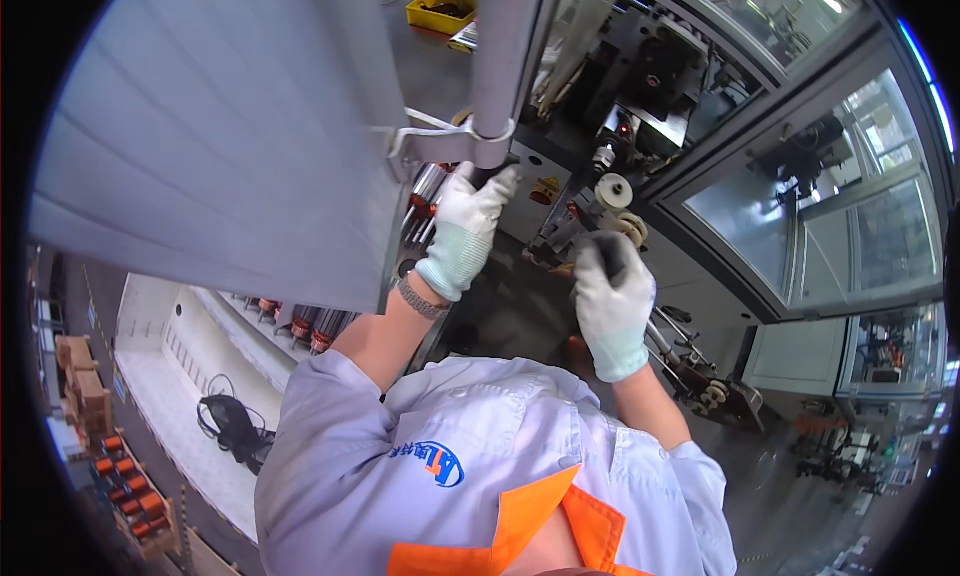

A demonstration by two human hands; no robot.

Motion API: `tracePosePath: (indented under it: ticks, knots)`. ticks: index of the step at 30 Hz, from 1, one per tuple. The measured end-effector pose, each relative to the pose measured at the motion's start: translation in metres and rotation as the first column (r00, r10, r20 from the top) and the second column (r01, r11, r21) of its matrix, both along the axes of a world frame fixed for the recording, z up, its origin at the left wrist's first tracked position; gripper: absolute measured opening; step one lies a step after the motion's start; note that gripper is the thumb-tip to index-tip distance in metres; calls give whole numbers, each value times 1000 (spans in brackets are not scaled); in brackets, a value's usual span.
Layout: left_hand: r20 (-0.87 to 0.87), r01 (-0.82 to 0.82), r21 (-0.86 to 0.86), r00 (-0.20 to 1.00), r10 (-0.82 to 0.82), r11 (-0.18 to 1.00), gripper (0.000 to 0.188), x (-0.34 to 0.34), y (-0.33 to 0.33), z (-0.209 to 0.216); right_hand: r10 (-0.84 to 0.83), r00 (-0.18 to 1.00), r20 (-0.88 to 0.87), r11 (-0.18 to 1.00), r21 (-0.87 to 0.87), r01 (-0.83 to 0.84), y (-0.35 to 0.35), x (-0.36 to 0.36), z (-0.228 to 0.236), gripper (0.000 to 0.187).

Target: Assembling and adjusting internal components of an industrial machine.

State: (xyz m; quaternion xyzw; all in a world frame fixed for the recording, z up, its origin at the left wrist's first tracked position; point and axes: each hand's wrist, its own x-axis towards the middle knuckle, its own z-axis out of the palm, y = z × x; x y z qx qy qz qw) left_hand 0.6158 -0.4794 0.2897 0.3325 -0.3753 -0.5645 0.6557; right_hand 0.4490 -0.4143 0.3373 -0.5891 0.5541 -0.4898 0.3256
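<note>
One grey panel [220, 146], near left hand [467, 224], partly hides white rack [160, 376].

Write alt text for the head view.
A left hand in a white knit glove is at the lower end of a grey round pole, and a right hand in a matching glove is curled near a white round disc. A large flat grey panel fills the upper left.

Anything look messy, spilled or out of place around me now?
Possibly: a loose black cord-like tangle lies on the long white surface at lower left, looking untidy rather than neatly coiled. I see no evident spill.
</note>
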Motion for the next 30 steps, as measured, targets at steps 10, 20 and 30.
tracePosePath:
  ticks: [10, 20, 30]
  knots:
    - [-91, 527, 229, 849, -521, 818, 29, -33, 5, 8, -94, 993, 71, 995, 45, 91, 13, 4, -10, 9]
    - [-602, 795, 77, 518, -608, 601, 21, -26, 1, -27, 37, 970, -239, 996, -70, -55, 16, 0, 4, 9]
    - [-674, 849, 89, 437, -596, 522, 18, -21, 6, -15, 49, 929, -367, 983, -149, -111, 13, -4, -1, 10]
